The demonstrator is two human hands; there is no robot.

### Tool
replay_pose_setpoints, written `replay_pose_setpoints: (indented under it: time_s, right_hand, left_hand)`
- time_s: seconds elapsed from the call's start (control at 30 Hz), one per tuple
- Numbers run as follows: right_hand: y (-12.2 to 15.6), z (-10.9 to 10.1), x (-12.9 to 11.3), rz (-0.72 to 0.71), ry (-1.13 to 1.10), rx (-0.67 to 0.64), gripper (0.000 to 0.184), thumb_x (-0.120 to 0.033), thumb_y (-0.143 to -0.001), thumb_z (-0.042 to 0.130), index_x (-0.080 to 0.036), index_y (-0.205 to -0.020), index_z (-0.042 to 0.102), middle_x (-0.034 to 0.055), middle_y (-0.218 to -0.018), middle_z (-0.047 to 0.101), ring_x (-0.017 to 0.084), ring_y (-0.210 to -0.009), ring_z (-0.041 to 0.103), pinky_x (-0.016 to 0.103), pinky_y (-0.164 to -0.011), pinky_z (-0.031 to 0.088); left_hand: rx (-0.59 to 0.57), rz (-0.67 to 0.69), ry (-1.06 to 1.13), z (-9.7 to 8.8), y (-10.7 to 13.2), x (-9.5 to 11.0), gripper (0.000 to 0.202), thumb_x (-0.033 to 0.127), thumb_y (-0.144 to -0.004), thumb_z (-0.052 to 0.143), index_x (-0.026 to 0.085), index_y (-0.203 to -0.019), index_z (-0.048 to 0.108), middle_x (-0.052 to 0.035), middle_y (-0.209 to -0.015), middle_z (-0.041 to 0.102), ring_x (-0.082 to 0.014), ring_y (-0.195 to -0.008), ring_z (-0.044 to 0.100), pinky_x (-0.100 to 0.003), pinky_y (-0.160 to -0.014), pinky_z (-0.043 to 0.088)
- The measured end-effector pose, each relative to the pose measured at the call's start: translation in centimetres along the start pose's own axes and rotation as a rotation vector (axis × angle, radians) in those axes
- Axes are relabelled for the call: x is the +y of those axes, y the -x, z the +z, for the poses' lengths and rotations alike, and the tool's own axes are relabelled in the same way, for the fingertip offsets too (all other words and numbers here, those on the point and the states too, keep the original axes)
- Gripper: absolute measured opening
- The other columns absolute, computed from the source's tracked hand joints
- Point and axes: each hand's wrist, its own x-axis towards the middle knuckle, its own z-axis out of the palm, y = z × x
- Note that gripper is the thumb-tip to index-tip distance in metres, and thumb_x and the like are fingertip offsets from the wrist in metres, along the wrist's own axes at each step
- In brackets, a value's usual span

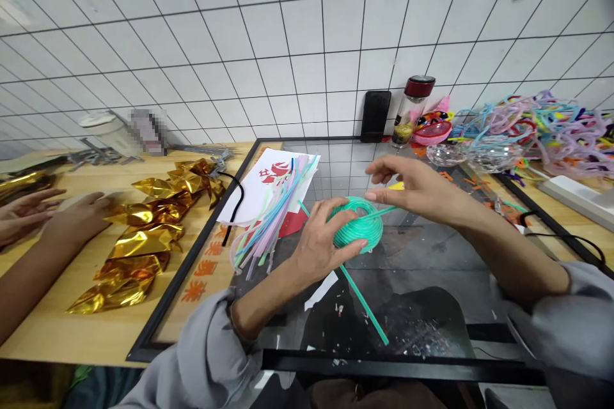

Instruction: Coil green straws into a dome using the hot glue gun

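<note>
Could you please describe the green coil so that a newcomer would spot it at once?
Above the black-framed panel, find the left hand. It grips the green coil, wound into a thick ring, unlike the loose pastel strips nearby.

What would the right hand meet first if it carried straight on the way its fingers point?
Probably the far end of the pastel strips, lying partly on the white paper. The right hand looks raised, so it might pass over them; depth is unclear.

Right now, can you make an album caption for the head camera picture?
Left fingers hold a green coil, right fingers open beside it, pastel strips nearby.
</note>
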Motion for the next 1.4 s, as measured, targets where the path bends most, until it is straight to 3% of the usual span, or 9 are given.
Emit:
replay_pose_setpoints:
  time_s: [0.1, 0.17, 0.23, 0.3, 0.47, 0.6, 1.03, 1.27, 1.4]
  right_hand:
    - [-2.3, -1.4, 3.8, 0.214, -0.239, -0.315, 0.041, -0.054, -0.063, 0.086, -0.021, -0.085, 0.076, 0.0049, -0.079, 0.072, 0.020, -0.074, 0.064, 0.034, -0.065, 0.050]
    - [-2.9, -2.4, 6.1, 0.316, -0.470, -0.195, 0.050, -0.059, -0.060, 0.086, -0.021, -0.090, 0.076, 0.0059, -0.084, 0.074, 0.020, -0.075, 0.066, 0.034, -0.068, 0.052]
    - [-2.6, -2.6, 7.8, 0.359, -0.674, 0.067, 0.051, -0.057, -0.052, 0.091, -0.023, -0.086, 0.074, 0.0024, -0.082, 0.073, 0.016, -0.072, 0.065, 0.033, -0.068, 0.053]
    - [-1.8, -1.4, 8.5, 0.426, -0.693, 0.115, 0.051, -0.049, -0.049, 0.095, -0.022, -0.087, 0.073, 0.0025, -0.083, 0.073, 0.016, -0.073, 0.064, 0.032, -0.068, 0.052]
    - [0.4, 4.2, 6.2, 0.449, -0.657, -0.062, 0.043, -0.040, -0.059, 0.092, -0.021, -0.092, 0.073, 0.0015, -0.090, 0.070, 0.015, -0.080, 0.063, 0.029, -0.071, 0.050]
    - [0.8, 6.4, 4.4, 0.505, -0.817, -0.116, 0.038, -0.035, -0.060, 0.090, -0.019, -0.089, 0.070, -0.0002, -0.085, 0.068, 0.012, -0.074, 0.061, 0.027, -0.068, 0.050]
    - [0.3, 7.1, 3.9, 0.521, -0.690, 0.030, 0.036, -0.030, -0.054, 0.084, -0.021, -0.082, 0.063, -0.0023, -0.084, 0.060, 0.014, -0.076, 0.054, 0.029, -0.067, 0.044]
    - [0.6, 7.5, 3.6, 0.547, -0.765, -0.004, 0.043, -0.041, -0.054, 0.088, -0.021, -0.085, 0.065, -0.0025, -0.083, 0.062, 0.013, -0.074, 0.055, 0.030, -0.069, 0.044]
    - [0.5, 7.6, 4.2, 0.516, -0.843, 0.111, 0.039, -0.041, -0.055, 0.087, -0.022, -0.082, 0.065, -0.0011, -0.083, 0.064, 0.016, -0.078, 0.057, 0.031, -0.071, 0.046]
  left_hand:
    - [-0.005, 0.003, 0.047, -0.2, -0.1, -0.2, 0.034, 0.037, -0.085, 0.073, 0.023, -0.114, 0.062, -0.0126, -0.129, 0.059, -0.0285, -0.118, 0.058, -0.048, -0.100, 0.050]
    - [-0.008, 0.010, 0.086, -0.3, -0.3, -0.4, 0.034, 0.035, -0.084, 0.074, 0.023, -0.114, 0.062, -0.0130, -0.129, 0.058, -0.0287, -0.119, 0.058, -0.049, -0.102, 0.050]
    - [-0.019, 0.012, 0.117, -0.4, -0.3, -0.6, 0.034, 0.032, -0.083, 0.074, 0.023, -0.114, 0.061, -0.0134, -0.130, 0.056, -0.0291, -0.122, 0.057, -0.049, -0.103, 0.050]
    - [-0.037, 0.006, 0.144, -0.4, -0.4, -0.8, 0.035, 0.029, -0.082, 0.074, 0.023, -0.114, 0.060, -0.0135, -0.131, 0.055, -0.0291, -0.124, 0.057, -0.049, -0.104, 0.050]
    - [-0.061, 0.005, 0.197, -0.6, -0.6, -1.0, 0.036, 0.028, -0.081, 0.072, 0.021, -0.114, 0.059, -0.0138, -0.132, 0.053, -0.0281, -0.123, 0.057, -0.048, -0.104, 0.050]
    - [-0.073, 0.007, 0.220, -0.7, -0.6, -0.8, 0.035, 0.025, -0.081, 0.069, 0.021, -0.114, 0.057, -0.0136, -0.133, 0.052, -0.0275, -0.125, 0.056, -0.046, -0.105, 0.049]
    - [-0.052, -0.052, 0.266, -0.3, -0.5, -1.1, 0.039, 0.030, -0.081, 0.074, 0.025, -0.114, 0.054, -0.0110, -0.131, 0.052, -0.0280, -0.126, 0.054, -0.048, -0.106, 0.048]
    - [-0.043, -0.072, 0.261, -0.4, -0.6, -1.2, 0.036, 0.030, -0.081, 0.074, 0.023, -0.112, 0.055, -0.0116, -0.131, 0.054, -0.0283, -0.129, 0.052, -0.048, -0.108, 0.046]
    - [-0.043, -0.071, 0.262, -0.4, -0.6, -1.3, 0.037, 0.031, -0.081, 0.074, 0.023, -0.111, 0.055, -0.0118, -0.130, 0.054, -0.0283, -0.128, 0.053, -0.047, -0.108, 0.045]
